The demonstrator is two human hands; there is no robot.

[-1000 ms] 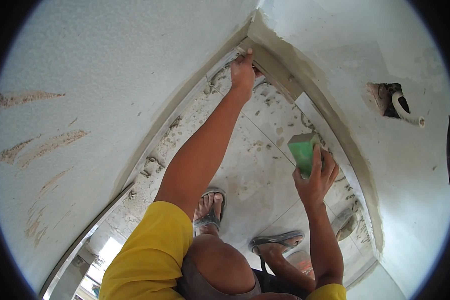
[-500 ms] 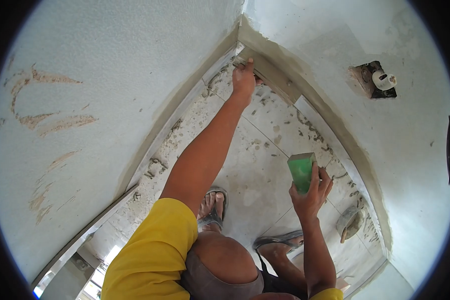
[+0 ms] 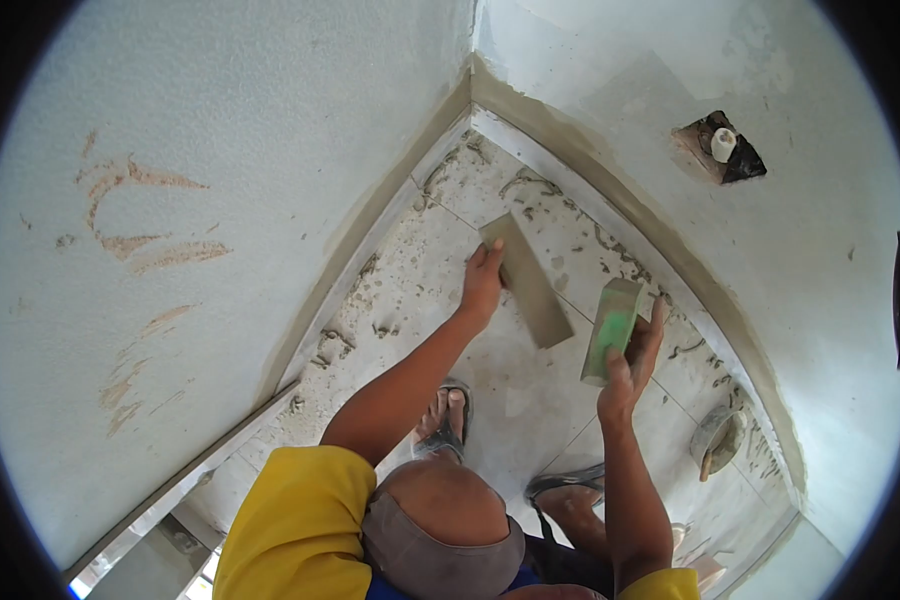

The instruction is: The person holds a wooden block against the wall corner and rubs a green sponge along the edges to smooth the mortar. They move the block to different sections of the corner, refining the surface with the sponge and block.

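Observation:
My left hand (image 3: 483, 285) is closed on the edge of a long, flat grey rectangular plastering trowel (image 3: 535, 295), held out over the tiled floor. Its broad face shows, slanting from upper left to lower right; whether a handle sits under my fingers I cannot tell. To the right, my right hand (image 3: 634, 370) grips a green block (image 3: 611, 335) with a greyish, dusty end, thumb on the near face and fingers along the right side. The two held things are a short gap apart. A grey mortar band (image 3: 570, 135) runs along the wall bottoms above the white skirting (image 3: 560, 183).
Mortar crumbs litter the floor tiles (image 3: 510, 375). A mortar-coated pan-like tool (image 3: 715, 432) with a wooden handle lies at the right, by the skirting. An opening with a white fitting (image 3: 722, 146) is in the right wall. My sandalled feet (image 3: 443, 420) stand below.
My left hand has drawn the trowel away from the wall corner, back toward me and over the floor. The green block in my right hand has turned and tilted, and the view has shifted slightly.

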